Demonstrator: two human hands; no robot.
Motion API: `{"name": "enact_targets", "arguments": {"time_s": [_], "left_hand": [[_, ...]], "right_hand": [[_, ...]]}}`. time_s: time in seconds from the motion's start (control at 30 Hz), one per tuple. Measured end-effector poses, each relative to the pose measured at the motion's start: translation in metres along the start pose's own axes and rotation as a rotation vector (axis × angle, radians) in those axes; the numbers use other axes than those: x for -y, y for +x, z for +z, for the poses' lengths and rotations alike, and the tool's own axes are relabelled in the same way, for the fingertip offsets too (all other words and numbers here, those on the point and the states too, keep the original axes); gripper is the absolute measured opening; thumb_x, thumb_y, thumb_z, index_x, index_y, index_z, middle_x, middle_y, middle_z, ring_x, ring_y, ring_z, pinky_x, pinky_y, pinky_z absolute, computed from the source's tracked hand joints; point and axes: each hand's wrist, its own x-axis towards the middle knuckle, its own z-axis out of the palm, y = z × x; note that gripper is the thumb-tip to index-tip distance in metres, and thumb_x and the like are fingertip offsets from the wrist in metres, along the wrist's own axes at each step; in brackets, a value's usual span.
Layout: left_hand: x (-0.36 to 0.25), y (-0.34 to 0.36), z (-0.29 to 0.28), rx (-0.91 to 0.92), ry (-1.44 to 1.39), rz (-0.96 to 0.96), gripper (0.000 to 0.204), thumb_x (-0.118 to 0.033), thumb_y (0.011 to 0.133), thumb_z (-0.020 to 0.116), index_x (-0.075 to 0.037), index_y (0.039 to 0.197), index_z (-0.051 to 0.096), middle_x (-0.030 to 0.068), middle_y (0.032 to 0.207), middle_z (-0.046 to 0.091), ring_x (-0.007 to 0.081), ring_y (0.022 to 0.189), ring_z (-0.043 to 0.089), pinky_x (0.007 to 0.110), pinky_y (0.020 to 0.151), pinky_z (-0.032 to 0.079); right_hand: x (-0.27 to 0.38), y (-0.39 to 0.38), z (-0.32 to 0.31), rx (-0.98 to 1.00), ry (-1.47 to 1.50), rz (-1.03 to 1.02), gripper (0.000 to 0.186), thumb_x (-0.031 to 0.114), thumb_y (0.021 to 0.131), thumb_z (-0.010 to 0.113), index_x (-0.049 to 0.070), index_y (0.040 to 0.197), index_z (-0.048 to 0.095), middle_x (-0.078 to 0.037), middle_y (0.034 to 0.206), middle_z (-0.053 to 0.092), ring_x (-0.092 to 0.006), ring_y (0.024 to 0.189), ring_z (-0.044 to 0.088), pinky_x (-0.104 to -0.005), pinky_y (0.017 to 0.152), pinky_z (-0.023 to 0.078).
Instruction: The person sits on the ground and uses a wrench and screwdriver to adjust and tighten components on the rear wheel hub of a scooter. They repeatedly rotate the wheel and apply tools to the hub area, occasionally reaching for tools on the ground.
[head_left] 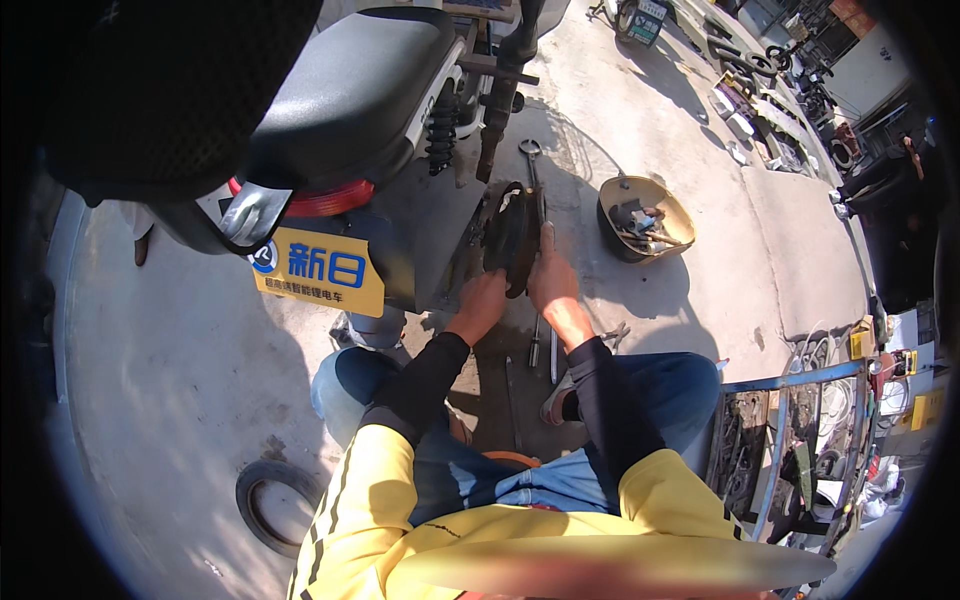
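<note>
A dark tyred wheel (pixel 512 240) stands nearly edge-on in front of me, at the rear of a parked electric scooter. My left hand (pixel 481 304) is closed at the near left side of its tyre. On the right side, my right hand (pixel 556 287) grips the tyre with its thumb pointing away from me. The fingers of both hands are partly hidden. A ring-ended metal tool (pixel 530 149) lies beyond the wheel, its shaft running down close to my right thumb. Below my hands a socket tool (pixel 534 350) rests on the ground.
The scooter's black seat (pixel 345 95), shock absorber (pixel 441 132) and yellow plate (pixel 325 273) are on the left. A tub of tools (pixel 668 197) sits to the right. A loose tyre (pixel 268 500) lies at lower left. A blue metal rack (pixel 795 382) with parts stands at right.
</note>
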Motion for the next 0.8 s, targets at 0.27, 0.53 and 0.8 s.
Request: {"name": "enact_targets", "arguments": {"time_s": [0.27,0.53,0.8], "left_hand": [[-0.018,0.008,-0.005,-0.073,-0.069,-0.003,0.02,-0.021,0.098,0.065,-0.002,0.1,0.063,0.0225,0.092,0.071,0.0454,0.087,0.07,0.055,0.072,0.054],[0.019,-0.002,0.023,0.067,0.06,-0.043,0.017,-0.018,0.097,0.063,-0.002,0.099,0.068,0.0204,0.086,0.072,0.0451,0.085,0.07,0.056,0.073,0.054],[-0.005,0.011,0.012,-0.067,-0.178,-0.014,0.019,-0.017,0.098,0.062,0.0,0.107,0.063,0.0281,0.097,0.07,0.0477,0.096,0.068,0.056,0.079,0.053]], "right_hand": [[0.001,0.023,-0.024,0.064,-0.05,0.005,0.064,0.014,0.101,0.051,0.005,0.161,0.032,-0.034,0.095,0.07,-0.0521,0.087,0.069,-0.0566,0.077,0.055],[-0.009,-0.043,0.001,-0.012,0.04,-0.026,0.064,0.012,0.1,0.052,0.01,0.162,0.033,-0.035,0.088,0.068,-0.0527,0.082,0.068,-0.0577,0.075,0.053],[-0.029,0.094,-0.015,0.001,-0.05,-0.137,0.067,0.015,0.098,0.051,0.01,0.161,0.032,-0.032,0.094,0.071,-0.0504,0.089,0.069,-0.0584,0.08,0.054]]}}
